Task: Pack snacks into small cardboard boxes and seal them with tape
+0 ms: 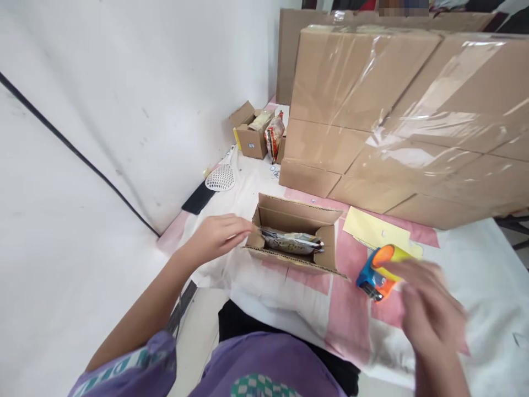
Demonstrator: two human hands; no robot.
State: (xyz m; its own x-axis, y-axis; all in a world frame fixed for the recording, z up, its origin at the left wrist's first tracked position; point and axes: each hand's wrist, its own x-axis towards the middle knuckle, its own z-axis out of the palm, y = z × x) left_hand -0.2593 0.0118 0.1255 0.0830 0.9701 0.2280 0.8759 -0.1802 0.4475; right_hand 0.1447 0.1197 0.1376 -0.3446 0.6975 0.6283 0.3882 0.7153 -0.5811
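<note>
An open cardboard box [297, 267] stands on the cloth in front of me, its flaps raised. Inside lies a flat printed packet [291, 242] with silvery edges. My left hand [219, 237] pinches the box's left edge, thumb and fingers together. To the right of the box rests a tape dispenser [367, 275], blue and orange, with a yellow roll on it. Over the dispenser's right side is my right hand [432, 303], blurred, its thumb and forefinger apart. Whether its fingertips touch the roll cannot be made out.
A wall of large taped cartons [372, 127] rises behind. Yellow paper sheets [376, 229] lie before it. At the back left are a small open box [252, 140], a red food packet [274, 138], a white perforated skimmer [221, 176] and a black flat object [198, 198] by the wall.
</note>
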